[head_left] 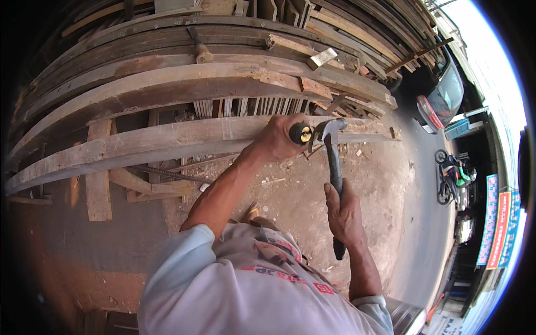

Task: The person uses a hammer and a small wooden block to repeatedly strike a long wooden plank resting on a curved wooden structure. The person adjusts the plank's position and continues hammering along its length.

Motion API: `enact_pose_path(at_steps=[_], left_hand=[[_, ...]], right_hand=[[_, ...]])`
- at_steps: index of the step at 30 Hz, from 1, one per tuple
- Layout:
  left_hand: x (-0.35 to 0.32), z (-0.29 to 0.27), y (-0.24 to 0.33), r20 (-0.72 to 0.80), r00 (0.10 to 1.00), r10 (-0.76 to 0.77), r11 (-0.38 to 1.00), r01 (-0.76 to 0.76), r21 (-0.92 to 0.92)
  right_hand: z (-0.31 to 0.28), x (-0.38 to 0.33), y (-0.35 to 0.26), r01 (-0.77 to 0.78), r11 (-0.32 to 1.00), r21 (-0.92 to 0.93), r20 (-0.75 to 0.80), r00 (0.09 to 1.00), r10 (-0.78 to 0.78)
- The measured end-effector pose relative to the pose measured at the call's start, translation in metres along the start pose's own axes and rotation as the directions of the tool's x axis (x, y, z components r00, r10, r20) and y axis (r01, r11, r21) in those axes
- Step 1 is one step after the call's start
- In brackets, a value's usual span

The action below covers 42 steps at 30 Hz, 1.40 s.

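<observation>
My right hand [346, 215] is closed round the dark handle of a claw hammer [334, 162], whose head is raised over the near end of a wooden beam. My left hand [276, 139] grips a tool by its round black-and-yellow handle [300, 134]. The hammer head is right beside that handle's end; whether they touch I cannot tell. Most of the tool is hidden by my left hand, so its kind does not show. Beneath both hands runs the long, weathered wooden beam [162, 139], laid across a wooden support [99, 190].
More long beams [167, 84] lie parallel beyond it. On them rest a tool with a wooden end [202, 54] and a small wood block [322, 57]. Planks [357, 33] are stacked behind. At right, a car [444, 95] and a motorcycle with a rider [453, 177] are on the road [416, 223].
</observation>
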<state>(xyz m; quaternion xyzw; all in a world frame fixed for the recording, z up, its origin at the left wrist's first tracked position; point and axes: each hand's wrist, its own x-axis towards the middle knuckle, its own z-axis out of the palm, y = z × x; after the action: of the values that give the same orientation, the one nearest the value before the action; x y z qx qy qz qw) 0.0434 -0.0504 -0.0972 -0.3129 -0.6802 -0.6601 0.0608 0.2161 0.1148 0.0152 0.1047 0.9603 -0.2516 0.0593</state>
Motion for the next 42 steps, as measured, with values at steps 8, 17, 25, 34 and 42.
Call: enact_pose_path(at_steps=[8,17,25,34,42], left_hand=[[-0.001,-0.005,0.002,-0.053,0.998,0.026,1.000,-0.026,0.013],[0.003,-0.011,-0.003,-0.087,0.996,0.036,0.997,-0.030,0.076],[0.000,0.004,0.002,-0.056,0.997,0.045,0.999,-0.046,-0.001],[-0.001,-0.015,0.016,-0.026,0.991,-0.128,0.987,0.130,0.095],[-0.004,-0.029,0.045,-0.179,0.981,0.074,0.984,-0.100,-0.144]], right_hand=[[-0.088,-0.022,-0.049,0.913,0.340,0.228,-0.931,0.306,-0.199],[-0.024,-0.019,-0.025,0.325,0.934,0.147,-0.453,0.862,-0.229],[0.004,-0.018,0.019,0.339,0.924,0.176,-0.204,0.931,-0.303],[-0.045,-0.001,-0.011,0.494,0.566,0.660,-0.496,0.852,-0.165],[0.019,0.094,0.085,0.136,0.758,0.638,-0.288,0.955,0.070]])
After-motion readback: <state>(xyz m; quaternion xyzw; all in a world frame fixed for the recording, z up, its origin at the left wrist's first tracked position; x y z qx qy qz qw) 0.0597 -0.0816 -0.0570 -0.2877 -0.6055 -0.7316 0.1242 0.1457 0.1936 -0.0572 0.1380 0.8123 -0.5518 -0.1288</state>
